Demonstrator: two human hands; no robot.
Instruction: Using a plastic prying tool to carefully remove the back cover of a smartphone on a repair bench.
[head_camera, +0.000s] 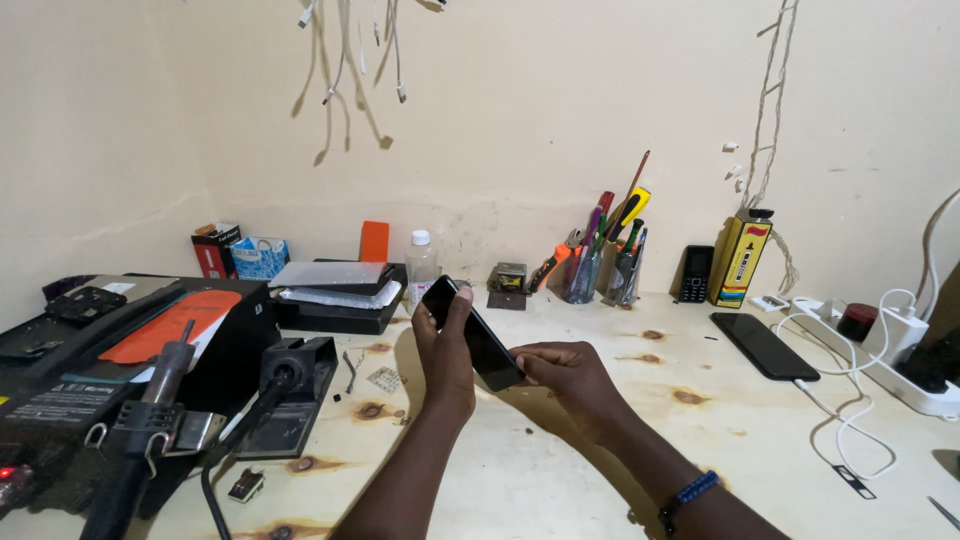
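Black smartphone was held tilted above the scorched wooden bench, left hand wrapped behind its upper end with thumb pressed on the edge, right hand pinching the lower corner, apparently steadying it for inspection.

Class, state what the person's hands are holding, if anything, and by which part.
A black phone: left hand grips its upper end, right hand its lower end.

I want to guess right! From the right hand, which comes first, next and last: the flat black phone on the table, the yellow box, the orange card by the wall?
From the right hand:
1. Flat black phone, to its right.
2. Yellow box, far right, by the wall.
3. Orange card, far left, by the wall.
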